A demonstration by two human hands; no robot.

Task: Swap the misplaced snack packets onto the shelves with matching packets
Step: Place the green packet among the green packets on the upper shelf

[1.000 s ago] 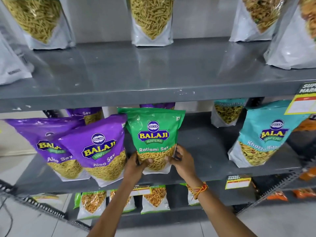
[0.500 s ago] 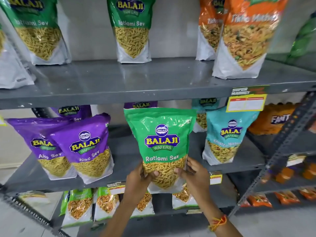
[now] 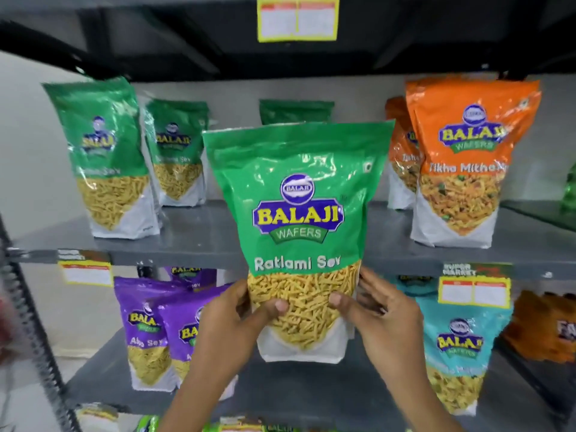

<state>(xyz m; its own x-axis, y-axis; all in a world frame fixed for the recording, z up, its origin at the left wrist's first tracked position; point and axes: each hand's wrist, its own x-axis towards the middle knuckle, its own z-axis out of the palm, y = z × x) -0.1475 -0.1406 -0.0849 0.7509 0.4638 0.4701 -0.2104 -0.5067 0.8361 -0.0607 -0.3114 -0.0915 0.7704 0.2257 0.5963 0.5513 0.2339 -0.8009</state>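
**Asha:** Higher than a second ago, that green Ratlami Sev packet. Then its base sat level with the purple packets' shelf; now its top edge stands in front of the upper shelf, where the other green ones are.

**Ravi:** Who has hold of it?

**Asha:** Both hands, low down on the clear window. The left hand wraps the packet's left edge, thumb pressed across the front over the sev. The right hand does the same on the right edge, thumb on the front, fingers curled loosely round the side. Closed on it, both of them, though I cannot see the fingers behind.

**Ravi:** Is it resting on anything?

**Asha:** No, it is upright in the air, in front of the rack, its white base below the upper shelf's front lip.

**Ravi:** And behind?

**Asha:** On the lower shelf, two purple Aloo Sev packets to the left, a teal packet to the right. On the upper shelf, a green packet at far left, a second just beside it further back, and a third peeking over the held one. An orange Tikha Mitha packet stands at right. Yellow price tags hang on the shelf edges.
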